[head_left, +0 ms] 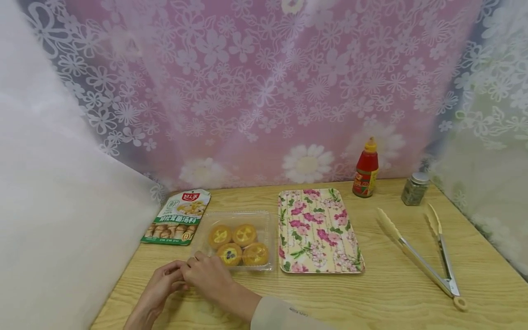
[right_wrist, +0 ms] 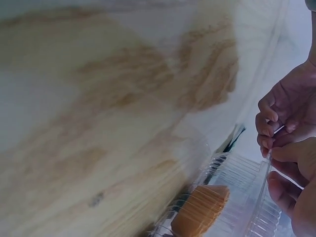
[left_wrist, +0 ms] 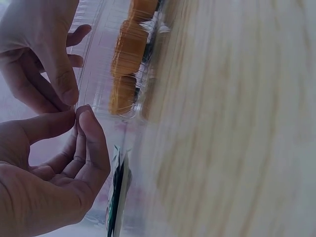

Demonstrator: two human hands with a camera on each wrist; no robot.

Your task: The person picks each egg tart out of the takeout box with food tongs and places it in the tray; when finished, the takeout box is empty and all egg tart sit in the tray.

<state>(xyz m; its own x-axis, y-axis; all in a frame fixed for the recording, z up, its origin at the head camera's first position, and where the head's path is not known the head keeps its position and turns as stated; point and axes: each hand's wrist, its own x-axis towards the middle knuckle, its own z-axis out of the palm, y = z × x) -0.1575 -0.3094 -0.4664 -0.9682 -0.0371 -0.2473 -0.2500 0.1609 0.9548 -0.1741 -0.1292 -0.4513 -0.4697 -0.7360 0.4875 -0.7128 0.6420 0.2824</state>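
A clear plastic container (head_left: 270, 229) holding several round tarts (head_left: 229, 254) lies on the table, its lid down over them. At its near left corner my two hands meet. My left hand (head_left: 158, 286), (left_wrist: 59, 168) pinches the rim between thumb and curled fingers. Beside it my right hand (head_left: 212, 277), (right_wrist: 296, 173) pinches the same rim, fingertips almost touching those of the left. In the left wrist view the container (left_wrist: 96, 54) stretches away from the fingertips, with the tarts (left_wrist: 129, 47) visible through its side.
A mushroom soup seasoning pouch (head_left: 177, 217) lies left of the container. To its right are a floral tray (head_left: 317, 231), a red sauce bottle (head_left: 366, 172), a small spice jar (head_left: 415, 189) and spread tongs (head_left: 426, 268). Floral curtain (head_left: 264, 91) hangs behind the table.
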